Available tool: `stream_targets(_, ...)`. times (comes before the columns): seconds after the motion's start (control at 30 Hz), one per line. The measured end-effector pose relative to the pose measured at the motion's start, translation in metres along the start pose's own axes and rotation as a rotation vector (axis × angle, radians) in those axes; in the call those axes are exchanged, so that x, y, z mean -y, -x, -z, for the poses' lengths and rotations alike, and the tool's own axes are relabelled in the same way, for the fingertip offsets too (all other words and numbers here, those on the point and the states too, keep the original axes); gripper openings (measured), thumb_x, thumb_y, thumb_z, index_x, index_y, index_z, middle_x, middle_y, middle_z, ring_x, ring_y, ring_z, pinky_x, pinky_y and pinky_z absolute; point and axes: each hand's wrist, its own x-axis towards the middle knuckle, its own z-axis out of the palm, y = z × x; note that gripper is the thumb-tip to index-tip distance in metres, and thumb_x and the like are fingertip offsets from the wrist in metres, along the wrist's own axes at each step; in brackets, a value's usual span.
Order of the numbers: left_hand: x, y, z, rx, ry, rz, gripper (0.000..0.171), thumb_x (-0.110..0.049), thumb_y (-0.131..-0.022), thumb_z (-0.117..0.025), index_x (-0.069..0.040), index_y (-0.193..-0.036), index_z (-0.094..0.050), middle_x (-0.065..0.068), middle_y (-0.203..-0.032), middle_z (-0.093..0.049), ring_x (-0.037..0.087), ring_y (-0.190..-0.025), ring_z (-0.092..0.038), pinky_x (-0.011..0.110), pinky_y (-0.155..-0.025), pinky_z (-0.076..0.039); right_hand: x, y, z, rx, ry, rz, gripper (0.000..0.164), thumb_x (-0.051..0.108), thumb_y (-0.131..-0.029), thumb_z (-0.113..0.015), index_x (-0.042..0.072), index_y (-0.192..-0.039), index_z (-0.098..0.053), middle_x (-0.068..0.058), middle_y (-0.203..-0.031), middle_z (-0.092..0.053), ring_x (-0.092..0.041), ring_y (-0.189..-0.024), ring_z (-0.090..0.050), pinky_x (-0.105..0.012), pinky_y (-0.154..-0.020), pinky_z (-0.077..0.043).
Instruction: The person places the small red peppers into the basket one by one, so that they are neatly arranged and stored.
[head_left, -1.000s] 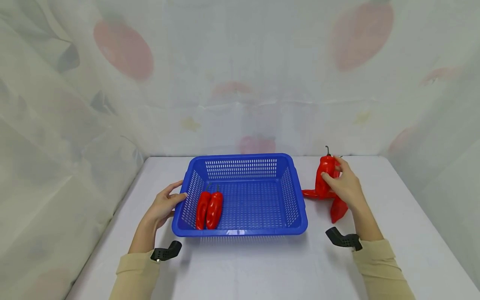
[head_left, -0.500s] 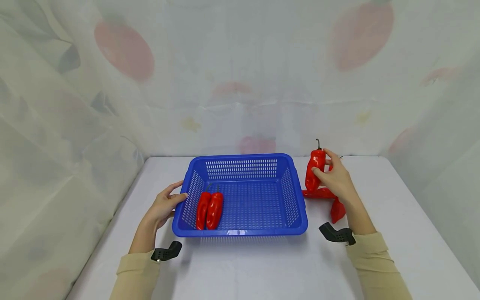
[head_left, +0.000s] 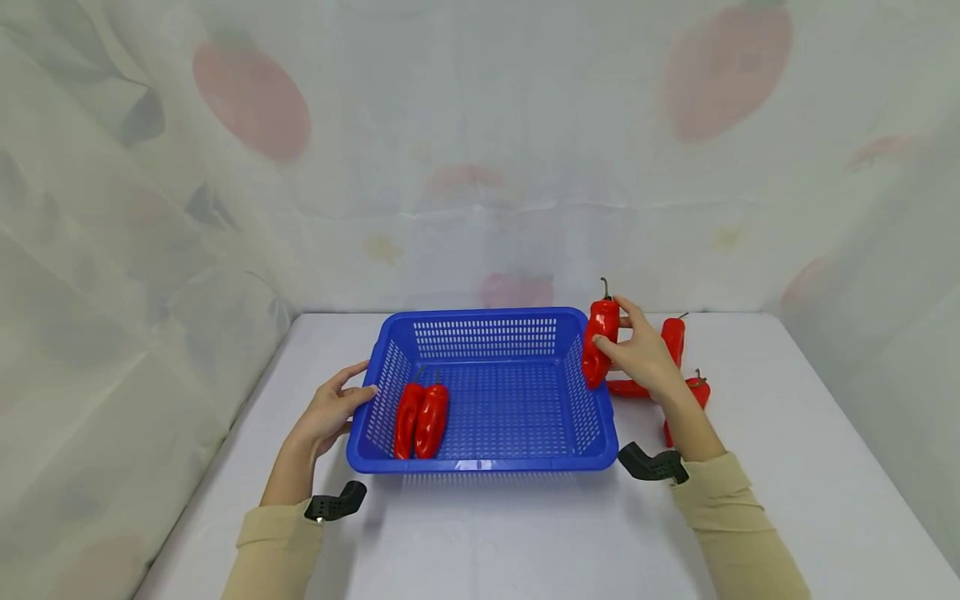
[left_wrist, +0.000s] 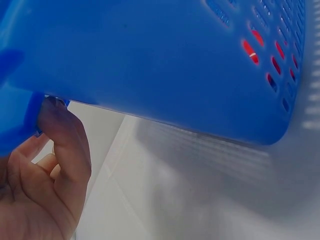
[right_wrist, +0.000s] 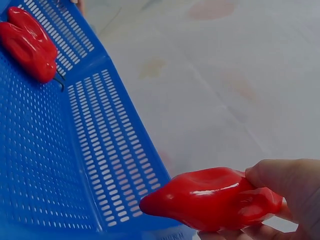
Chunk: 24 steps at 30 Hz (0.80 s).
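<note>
My right hand (head_left: 641,350) pinches a red pepper (head_left: 600,342) between thumb and fingers, stem up and tip down, over the right rim of the blue basket (head_left: 480,465). In the right wrist view the held pepper (right_wrist: 215,195) points its tip toward the basket's inside. My left hand (head_left: 330,412) grips the basket's left rim, thumb on top; in the left wrist view its fingers (left_wrist: 65,140) curl up beneath the rim. Inside the basket, a slim red pepper (head_left: 407,419) and a second red pepper (head_left: 431,421) lie side by side at the left.
Right of the basket, several more red peppers lie on the white table (head_left: 765,417): one at the back (head_left: 673,337), one pointing at the basket (head_left: 628,389), and one partly hidden by the right forearm (head_left: 699,390). A printed curtain (head_left: 480,167) hangs behind.
My right hand has lifted the pepper from the pile and carried it left to the basket's right rim. My left hand and the basket stay in place.
</note>
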Motion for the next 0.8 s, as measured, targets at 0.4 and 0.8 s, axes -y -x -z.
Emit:
stream_targets(0.4, -0.001, 0.001, -0.002, -0.003, 0.004, -0.004, 0.065, -0.026, -0.089, -0.061, -0.022, -0.144, -0.028, 0.022, -0.113, -0.058, 0.025, -0.084, -0.066, 0.045, -0.072, -0.055, 0.017, -0.007, -0.025, 0.074, -0.059, 0.052, 0.075, 0.02, -0.086, -0.061, 0.015, -0.146, -0.016, -0.022, -0.134, -0.037, -0.036, -0.095, -0.059, -0.037, -0.069, -0.056)
stream_targets(0.8, -0.001, 0.001, -0.001, -0.008, -0.008, -0.005, 0.064, -0.027, -0.089, -0.061, -0.022, -0.144, -0.029, 0.023, -0.113, -0.059, 0.025, -0.084, -0.066, 0.045, -0.071, -0.055, 0.031, -0.01, -0.055, 0.167, -0.147, 0.058, 0.073, 0.014, -0.086, -0.059, 0.011, -0.144, -0.016, -0.024, -0.134, -0.037, -0.041, -0.104, -0.056, -0.039, -0.067, -0.057)
